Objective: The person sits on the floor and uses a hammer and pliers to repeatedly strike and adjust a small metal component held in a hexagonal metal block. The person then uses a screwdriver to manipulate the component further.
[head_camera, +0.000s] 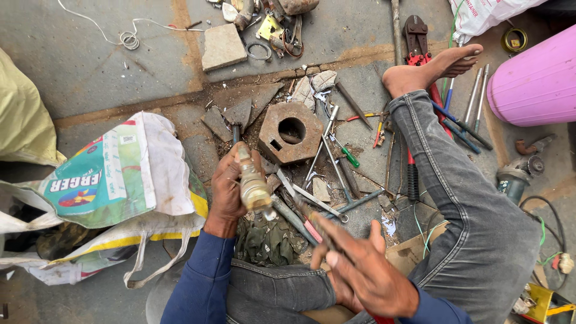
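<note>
Fingers (227, 174) of left hand (228, 192) clamp a ribbed brass fitting (252, 183); right hand (366, 276) grips a thin metal tool (318, 225)

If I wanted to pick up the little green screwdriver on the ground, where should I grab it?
Probably by the green handle, the thick, rounded end of the green screwdriver. It lies flat among loose tools to the right of the rusty metal block, with its thin metal shaft pointing up-left. Come from above and from the right, near the jeans leg, pinching the handle across its sides; the shaft is thin and slippery.
</note>
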